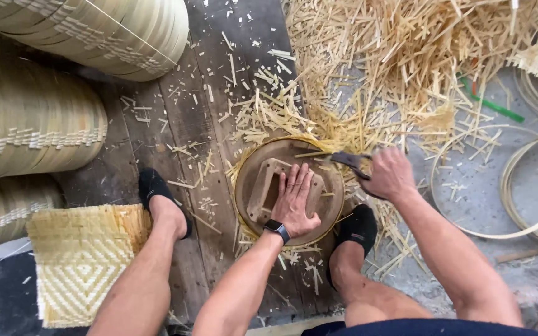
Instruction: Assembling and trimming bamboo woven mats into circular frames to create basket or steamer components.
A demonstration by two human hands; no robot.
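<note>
left hand [294, 196]: you're pressing it open, flat on round wooden mold [253, 186]
right hand [388, 174]: you're gripping knife [349, 160] at mold's edge

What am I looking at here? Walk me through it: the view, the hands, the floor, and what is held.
There is one picture, from a camera on a person's head looking down at their own arms and legs. The left hand, with a watch at its wrist, presses flat on a round wooden form lying on the plank floor. The right hand grips a dark blade at the form's rim. Cut bamboo slivers litter the floor. Stacks of round trays stand at left, a woven mat lies by one foot, and thin hoops lie at right.
</note>
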